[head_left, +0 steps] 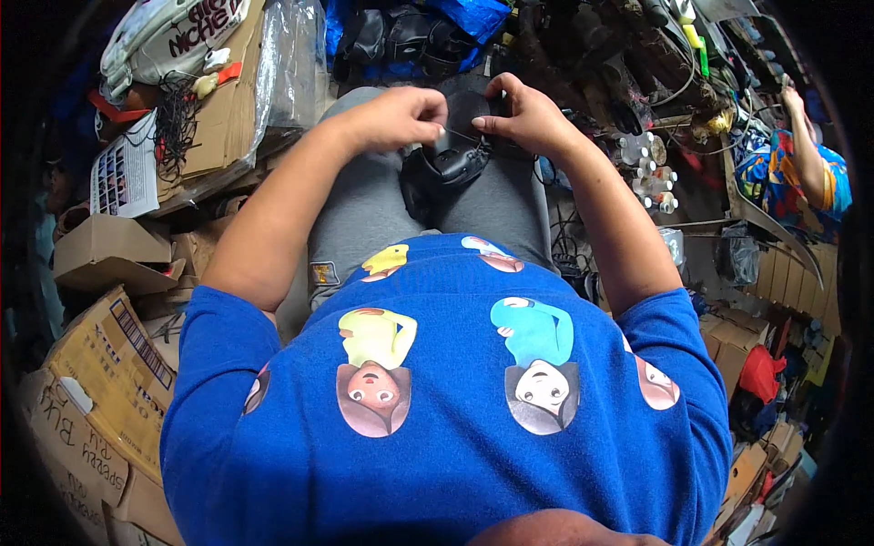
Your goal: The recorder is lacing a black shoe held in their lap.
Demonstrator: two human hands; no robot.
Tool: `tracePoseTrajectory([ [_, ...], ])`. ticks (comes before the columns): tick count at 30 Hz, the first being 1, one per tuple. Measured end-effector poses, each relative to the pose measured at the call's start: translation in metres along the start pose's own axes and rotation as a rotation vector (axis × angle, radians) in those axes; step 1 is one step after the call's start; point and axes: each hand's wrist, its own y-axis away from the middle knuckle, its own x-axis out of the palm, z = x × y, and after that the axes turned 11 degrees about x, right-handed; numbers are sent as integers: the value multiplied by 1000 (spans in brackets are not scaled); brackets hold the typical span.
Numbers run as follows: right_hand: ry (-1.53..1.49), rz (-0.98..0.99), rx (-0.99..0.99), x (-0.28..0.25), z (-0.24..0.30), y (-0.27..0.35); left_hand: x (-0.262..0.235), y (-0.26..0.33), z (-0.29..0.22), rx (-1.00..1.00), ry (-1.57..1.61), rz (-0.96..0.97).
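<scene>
A black shoe (464, 107) rests over my knees, its flat part pointing away from me and its dark, glossy upper toward my lap. My right hand (528, 116) is wrapped round the shoe's right side, thumb pressed on its edge. Just left of the shoe, my left hand (405, 118) has its fingers pinched together. A thin thread-like line (462, 135) runs from near those fingertips toward the right thumb. What the left fingers hold is too small to make out.
More black shoes (405, 41) lie in blue plastic ahead. Cardboard boxes (114, 250) and a plastic-wrapped board (223, 100) crowd the left. On the right are small bottles (651, 168), a curved metal edge (787, 238) and another person in a colourful shirt (781, 173).
</scene>
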Motion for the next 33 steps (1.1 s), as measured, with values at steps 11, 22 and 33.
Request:
tracePoseTrajectory([
  [11, 25, -209, -268, 10, 7, 39, -41, 81, -10, -8, -612, -386],
  [22, 218, -243, -389, 13, -15, 60, 37, 38, -14, 221, -912, -455],
  [33, -192, 154, -197, 3, -33, 29, 33, 20, 4, 262, -512, -360],
])
